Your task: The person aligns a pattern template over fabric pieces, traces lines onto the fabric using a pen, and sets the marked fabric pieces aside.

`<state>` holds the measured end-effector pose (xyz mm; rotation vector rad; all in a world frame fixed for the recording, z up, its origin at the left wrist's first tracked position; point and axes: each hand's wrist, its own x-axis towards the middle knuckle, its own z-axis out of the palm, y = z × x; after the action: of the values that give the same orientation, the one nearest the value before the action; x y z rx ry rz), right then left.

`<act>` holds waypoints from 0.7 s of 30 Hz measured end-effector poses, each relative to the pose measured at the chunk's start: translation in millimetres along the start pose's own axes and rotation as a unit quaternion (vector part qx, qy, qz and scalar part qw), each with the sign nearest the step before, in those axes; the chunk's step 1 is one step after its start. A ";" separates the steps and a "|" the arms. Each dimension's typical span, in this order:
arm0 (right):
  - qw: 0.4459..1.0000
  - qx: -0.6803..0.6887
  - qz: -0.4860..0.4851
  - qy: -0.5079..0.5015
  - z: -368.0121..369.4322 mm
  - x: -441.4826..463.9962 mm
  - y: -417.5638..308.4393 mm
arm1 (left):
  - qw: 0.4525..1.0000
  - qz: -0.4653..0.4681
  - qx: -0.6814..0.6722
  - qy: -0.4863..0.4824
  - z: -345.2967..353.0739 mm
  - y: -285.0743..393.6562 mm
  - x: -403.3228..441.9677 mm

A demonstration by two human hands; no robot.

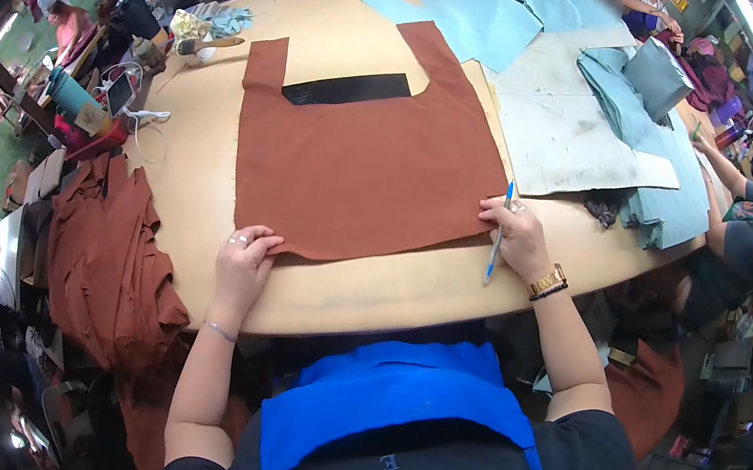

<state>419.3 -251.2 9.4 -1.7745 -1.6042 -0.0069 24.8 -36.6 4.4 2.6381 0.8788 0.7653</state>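
Largest first: the broad pale-wood tabletop with a curved near edge (368,302). On it, in front of us and between our hands, the rust-brown cloth panel with two upright straps (361,172), spread nearly flat. To its right, the large off-white flat sheet with worn marks (586,134). At the table's left edge, the crumpled heap of rust-brown cloth (107,249). Showing in the gap between the straps, a flat black strip (347,90).

Handling: we judge this hold wants light, even tension across both lower corners, so the near edge lies straight without stretching. That edge bows a little, with a dark band under its right part; shadow or second layer, we cannot tell.

Pose: both forearms reach forward, elbows bent and apart. Our left hand (243,261) pinches the lower left corner, thumb and forefinger closed narrowly on it. Our right hand (519,234) is at the lower right corner, fingertips on the side edge, fingers closed round a slim blue-and-white pen (494,251), its lower end pointing toward us over bare wood. Whether those fingertips pinch or merely press the cloth, we cannot tell.
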 end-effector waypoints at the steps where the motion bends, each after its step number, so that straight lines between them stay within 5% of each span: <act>1: 1.000 -0.013 -0.016 -0.005 -2.6 -4.4 -3.4 | 1.000 0.002 0.009 -0.007 -3.5 3.9 -7.0; 5: 0.997 0.045 0.053 -0.033 -19.3 -26.4 -9.1 | 1.000 -0.003 0.012 -0.029 -15.0 14.5 -35.5; 7: 0.971 0.081 0.194 0.118 -21.5 -38.1 9.7 | 1.000 -0.001 0.003 -0.024 -17.7 16.9 -47.2; 10: 0.783 0.395 0.299 0.376 -30.4 -30.0 50.6 | 1.000 -0.002 0.007 -0.011 -20.0 21.4 -57.2; 16: 0.636 0.436 0.471 0.428 -48.9 1.4 95.4 | 1.000 0.005 0.001 -0.013 -25.9 22.6 -65.7; 21: 0.644 0.393 0.506 0.418 -63.5 30.9 118.3 | 1.000 0.007 0.006 0.003 -29.6 24.2 -72.9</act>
<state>557.1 -251.4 10.8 -1.3345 0.2156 0.3050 -29.4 -98.3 9.3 2.6564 0.8700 0.7734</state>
